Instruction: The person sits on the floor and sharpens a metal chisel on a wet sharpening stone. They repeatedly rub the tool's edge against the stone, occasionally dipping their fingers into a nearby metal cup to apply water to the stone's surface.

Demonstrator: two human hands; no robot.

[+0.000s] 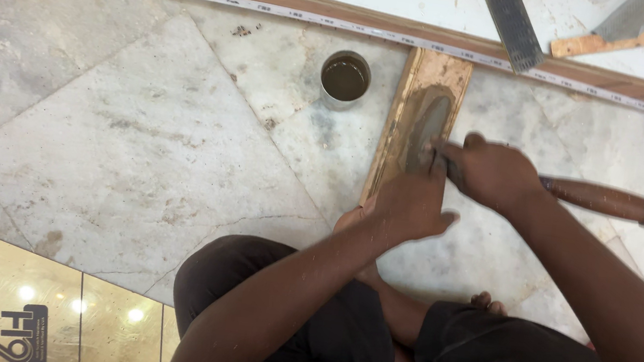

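Two hands work close together on a sharpening stone (pixel 427 124) that sits in a long wooden holder (pixel 418 95) on the marble floor (pixel 138 142). The right hand (pixel 491 173) is closed around a chisel with a brown wooden handle (pixel 598 198); its fingers are clamped on the tool near the blade, and the blade end touches the wet grey patch of the stone. The left hand (pixel 409 204) lies just beside it, fingers together and pressing down near the tip; whether they grip anything cannot be told. A small round tin with dark liquid (pixel 345 77) stands on the floor to the left of the holder. Beyond a wooden strip with a metal ruler (pixel 277 10) lie a file (pixel 512 20) and a saw with a wooden handle (pixel 627 30), well apart from the hands.

To do this well, it seems wise to keep the blade at one steady angle, press evenly with both hands, and keep the stone wet.
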